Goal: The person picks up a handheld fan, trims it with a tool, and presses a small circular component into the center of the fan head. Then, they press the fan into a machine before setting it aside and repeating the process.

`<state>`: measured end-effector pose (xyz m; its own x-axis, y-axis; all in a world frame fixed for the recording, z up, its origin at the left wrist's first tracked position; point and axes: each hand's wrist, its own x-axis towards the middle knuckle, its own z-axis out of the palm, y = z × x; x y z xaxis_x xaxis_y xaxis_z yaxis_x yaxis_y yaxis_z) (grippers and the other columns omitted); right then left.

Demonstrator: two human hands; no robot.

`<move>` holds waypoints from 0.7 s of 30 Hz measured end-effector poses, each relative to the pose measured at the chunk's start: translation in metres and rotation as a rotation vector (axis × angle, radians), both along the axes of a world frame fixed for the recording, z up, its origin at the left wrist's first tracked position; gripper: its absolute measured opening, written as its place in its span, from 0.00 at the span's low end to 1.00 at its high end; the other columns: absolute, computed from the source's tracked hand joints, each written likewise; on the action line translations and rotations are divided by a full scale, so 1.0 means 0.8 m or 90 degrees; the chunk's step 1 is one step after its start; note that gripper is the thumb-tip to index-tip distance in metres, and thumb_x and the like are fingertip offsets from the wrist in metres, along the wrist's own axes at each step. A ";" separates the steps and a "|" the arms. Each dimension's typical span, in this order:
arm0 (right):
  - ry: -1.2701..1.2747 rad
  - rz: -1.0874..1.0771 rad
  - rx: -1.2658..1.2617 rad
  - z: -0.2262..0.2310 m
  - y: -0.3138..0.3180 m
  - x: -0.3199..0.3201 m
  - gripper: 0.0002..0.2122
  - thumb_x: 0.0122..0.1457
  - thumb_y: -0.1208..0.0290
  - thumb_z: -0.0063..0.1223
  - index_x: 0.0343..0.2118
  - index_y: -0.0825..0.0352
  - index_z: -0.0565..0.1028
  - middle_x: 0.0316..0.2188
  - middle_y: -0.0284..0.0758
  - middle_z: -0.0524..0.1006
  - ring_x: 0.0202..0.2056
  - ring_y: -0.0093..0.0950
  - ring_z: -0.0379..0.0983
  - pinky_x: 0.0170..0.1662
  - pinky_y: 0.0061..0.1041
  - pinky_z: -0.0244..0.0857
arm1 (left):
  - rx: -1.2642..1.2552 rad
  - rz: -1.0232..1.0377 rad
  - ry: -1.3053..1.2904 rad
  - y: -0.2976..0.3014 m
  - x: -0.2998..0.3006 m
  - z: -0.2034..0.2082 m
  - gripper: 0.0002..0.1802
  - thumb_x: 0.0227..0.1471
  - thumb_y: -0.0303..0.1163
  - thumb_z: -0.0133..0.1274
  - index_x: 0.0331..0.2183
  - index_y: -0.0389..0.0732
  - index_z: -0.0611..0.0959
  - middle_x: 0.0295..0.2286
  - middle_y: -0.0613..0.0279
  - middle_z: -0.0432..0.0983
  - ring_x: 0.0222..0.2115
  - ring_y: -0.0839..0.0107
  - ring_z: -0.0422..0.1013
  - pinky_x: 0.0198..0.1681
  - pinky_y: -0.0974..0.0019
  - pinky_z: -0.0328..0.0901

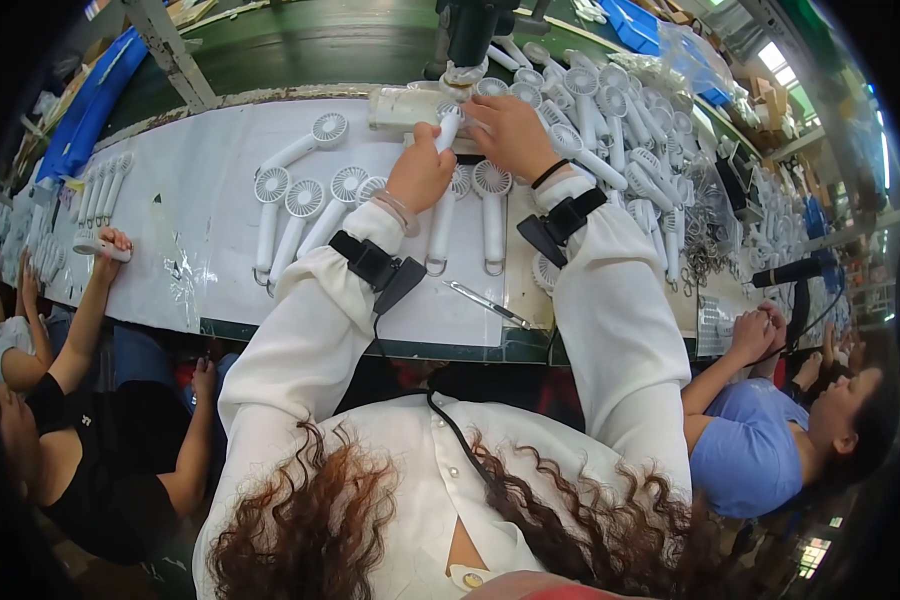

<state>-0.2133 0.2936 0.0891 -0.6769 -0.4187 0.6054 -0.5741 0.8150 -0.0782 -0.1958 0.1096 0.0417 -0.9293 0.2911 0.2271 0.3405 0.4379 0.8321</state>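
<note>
Under the dark green press (470, 35) at the far middle of the table, a white handheld fan (451, 124) is held close to the press's pale lower tip. My left hand (420, 172) is closed round the fan's handle. The fingers of my right hand (515, 135) are bent against the fan's right side, near its head; its fingertips are partly hidden. A whitish block (398, 108) lies beside the press tip. Below my hands, several white fans lie in a row, among them one fan (492, 180) under my right wrist and another (305, 198) to the left.
A large heap of white fans (615, 105) spreads to the right, with metal rings (705, 257) beside it. A utility knife (485, 304) lies near the front edge. Co-workers sit on both sides; the left one's hand (113, 246) holds a white piece. A green belt (300, 45) runs behind.
</note>
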 end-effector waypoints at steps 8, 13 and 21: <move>0.102 0.001 -0.292 0.217 0.055 -0.029 0.16 0.59 0.67 0.50 0.49 0.64 0.69 0.41 0.36 0.75 0.39 0.30 0.73 0.45 0.26 0.67 | -0.019 -0.012 -0.008 -0.003 -0.009 0.006 0.23 0.52 0.32 0.45 0.47 0.33 0.61 0.28 0.32 0.74 0.30 0.37 0.72 0.36 0.45 0.65; -0.481 0.395 -0.859 0.341 0.035 -0.051 0.23 0.65 0.57 0.39 0.54 0.70 0.63 0.46 0.38 0.72 0.43 0.29 0.71 0.46 0.23 0.66 | -0.058 0.001 -0.035 -0.010 -0.007 0.007 0.21 0.55 0.32 0.45 0.48 0.33 0.62 0.29 0.35 0.74 0.30 0.41 0.73 0.34 0.50 0.66; -0.306 0.540 -0.724 0.302 0.008 0.014 0.23 0.66 0.53 0.36 0.48 0.72 0.69 0.36 0.37 0.75 0.36 0.26 0.72 0.41 0.25 0.68 | -0.046 0.003 -0.012 -0.009 -0.011 0.005 0.22 0.52 0.32 0.45 0.47 0.34 0.61 0.29 0.31 0.74 0.31 0.37 0.72 0.35 0.43 0.65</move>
